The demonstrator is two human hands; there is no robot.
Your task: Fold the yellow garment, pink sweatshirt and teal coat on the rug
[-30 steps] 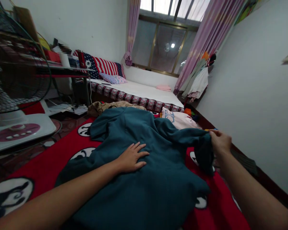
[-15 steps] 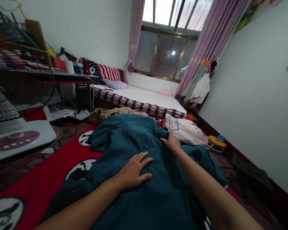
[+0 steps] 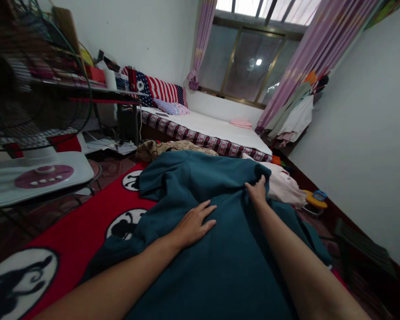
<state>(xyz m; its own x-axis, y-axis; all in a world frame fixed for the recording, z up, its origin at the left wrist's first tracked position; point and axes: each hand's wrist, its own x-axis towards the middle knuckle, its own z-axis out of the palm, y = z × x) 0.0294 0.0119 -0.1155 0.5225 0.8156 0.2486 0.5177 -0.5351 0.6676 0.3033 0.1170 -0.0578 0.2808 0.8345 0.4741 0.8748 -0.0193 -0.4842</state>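
A dark teal hooded garment (image 3: pixel 206 178) lies spread over a red blanket (image 3: pixel 83 226) with black-and-white cartoon patches. My left hand (image 3: pixel 195 222) rests flat on the middle of the garment, fingers apart. My right hand (image 3: pixel 258 191) is further out at the garment's right shoulder, its fingers curled into the teal cloth there. A pale pink garment (image 3: pixel 285 186) lies just beyond my right hand, partly under the teal one.
A standing fan (image 3: pixel 36 133) with a white base is at the left. Behind it stands a cluttered desk (image 3: pixel 96 89). A bed (image 3: pixel 216 131) with striped pillows runs under the window. A beige cloth (image 3: pixel 160 149) lies past the hood. A small yellow stool (image 3: pixel 315 202) is at the right wall.
My right hand carried the sleeve from the far right in over the garment, let it down, then moved to the shoulder and closed on the cloth. My left hand stayed flat.
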